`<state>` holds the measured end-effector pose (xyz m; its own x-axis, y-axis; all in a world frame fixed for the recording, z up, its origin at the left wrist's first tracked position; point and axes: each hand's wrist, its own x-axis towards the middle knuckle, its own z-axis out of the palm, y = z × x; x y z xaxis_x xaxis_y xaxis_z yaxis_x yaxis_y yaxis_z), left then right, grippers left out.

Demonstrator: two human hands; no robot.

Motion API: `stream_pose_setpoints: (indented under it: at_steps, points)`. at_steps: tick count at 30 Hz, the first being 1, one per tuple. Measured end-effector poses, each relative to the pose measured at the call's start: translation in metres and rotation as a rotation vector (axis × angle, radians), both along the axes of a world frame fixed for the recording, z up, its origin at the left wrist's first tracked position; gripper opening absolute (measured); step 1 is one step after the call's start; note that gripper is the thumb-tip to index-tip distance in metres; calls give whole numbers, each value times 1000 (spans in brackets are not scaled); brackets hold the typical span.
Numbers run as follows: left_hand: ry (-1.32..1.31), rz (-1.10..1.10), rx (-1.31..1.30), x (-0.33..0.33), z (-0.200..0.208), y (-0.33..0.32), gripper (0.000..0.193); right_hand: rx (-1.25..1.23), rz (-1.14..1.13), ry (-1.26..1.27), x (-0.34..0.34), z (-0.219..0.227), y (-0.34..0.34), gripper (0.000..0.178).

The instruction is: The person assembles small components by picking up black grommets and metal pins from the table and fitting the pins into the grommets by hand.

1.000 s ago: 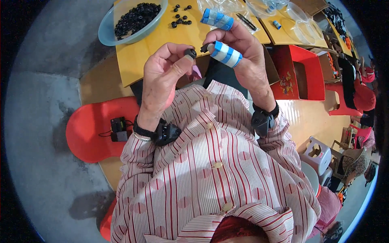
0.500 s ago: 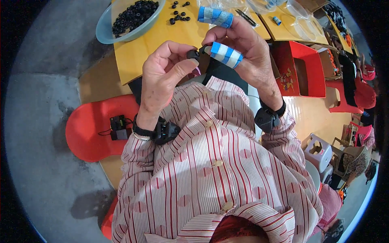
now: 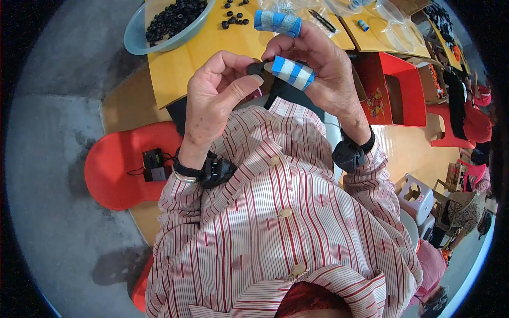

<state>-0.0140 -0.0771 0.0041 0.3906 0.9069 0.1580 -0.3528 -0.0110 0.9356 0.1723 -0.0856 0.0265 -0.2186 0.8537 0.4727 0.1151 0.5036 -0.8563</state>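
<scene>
My left hand (image 3: 220, 93) pinches a small black round part (image 3: 256, 69) between thumb and fingertips, above the near edge of the yellow table. My right hand (image 3: 323, 69) meets it from the other side, its thumb and fingers closed at the same black part; how much of it they grip is partly hidden. Blue-and-white striped wraps cover two of my right digits, one wrap (image 3: 292, 72) close to the part and the other (image 3: 277, 23) raised above it. Several loose black parts (image 3: 231, 22) lie on the table beyond my hands.
A pale blue bowl (image 3: 199, 29) heaped with black parts stands at the table's left. Black tweezers (image 3: 322, 21) lie by clear plastic at the back. A red box (image 3: 374, 87) is right of my hands; a red stool (image 3: 111, 169) is at left.
My hands stay nearly in place at the black part. The right hand's wrapped digits have shifted slightly to the left, and the part has turned a little between the fingers.
</scene>
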Motion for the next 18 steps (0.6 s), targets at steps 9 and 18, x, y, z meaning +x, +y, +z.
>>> stream_pose_setpoints:
  at_steps: [9,18]
  points:
    - [105,9,81,-2,3,-1,19,18,34,-206,5,2,0,49]
    - [282,58,256,0,6,-6,15,140,-59,-297,6,0,-6,51]
